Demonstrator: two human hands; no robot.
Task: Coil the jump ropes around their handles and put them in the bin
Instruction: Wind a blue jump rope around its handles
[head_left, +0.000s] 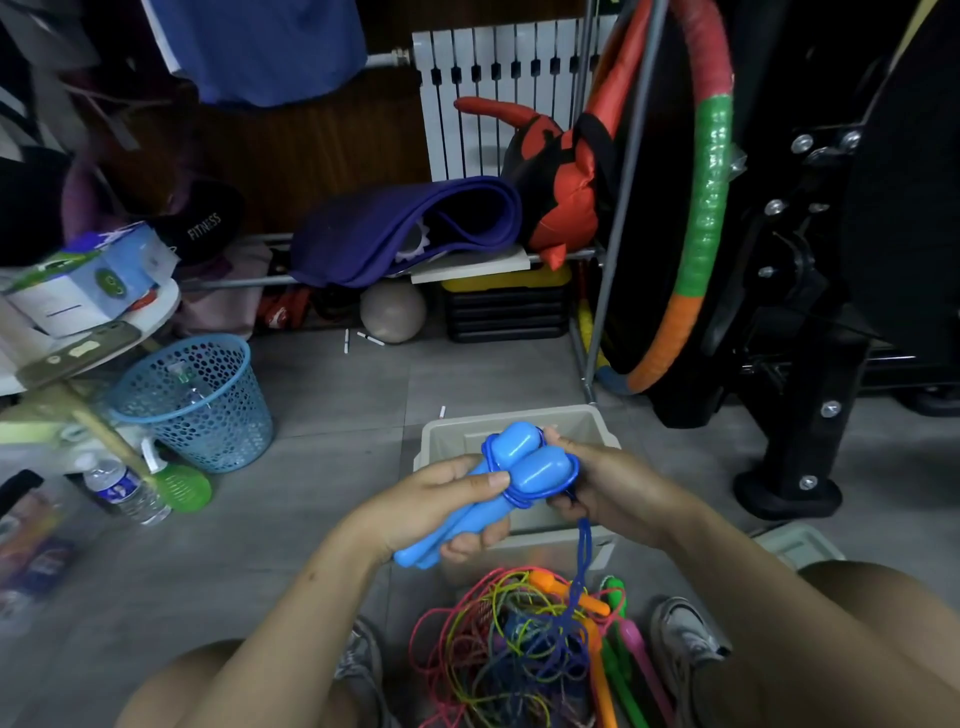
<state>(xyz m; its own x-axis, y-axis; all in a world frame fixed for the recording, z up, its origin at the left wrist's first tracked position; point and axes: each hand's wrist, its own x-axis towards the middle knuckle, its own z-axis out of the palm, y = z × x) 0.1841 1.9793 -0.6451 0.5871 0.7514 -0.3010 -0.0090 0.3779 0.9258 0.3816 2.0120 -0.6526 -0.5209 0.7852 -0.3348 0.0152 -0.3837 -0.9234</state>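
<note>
Big picture first: a grey bin (582, 421) sits on the floor (337, 395) straight ahead, and both hands work right above its near rim. Below them, between two shoes (685, 644), lies the pile (524, 644) of tangled ropes, pink, yellow, green and orange all knotted together.

Up top, the left hand (441, 504) is wrapped firmly round two blue handles (519, 462), thumb pressed across the first turns. The right hand (597, 488) is at the bulbous ends, fingers curled and pinching the blue cord (584, 545) as it loops round. I can make out a few turns, though the exact number is lost behind the fingers.

Here is the danger: that cord runs straight down into the pile. Pull another turn and it may well drag the other ropes up, or snag tight on a knot. And if the thumb lifts, I would expect those loose turns to spring off the smooth handles.

The count: one bin, one blue rope in hand with two handles, and in the pile at least one orange handle (566, 587), one green (615, 592) and one pink (636, 639), so probably three or more ropes waiting. Nothing visible in the bin yet.
</note>
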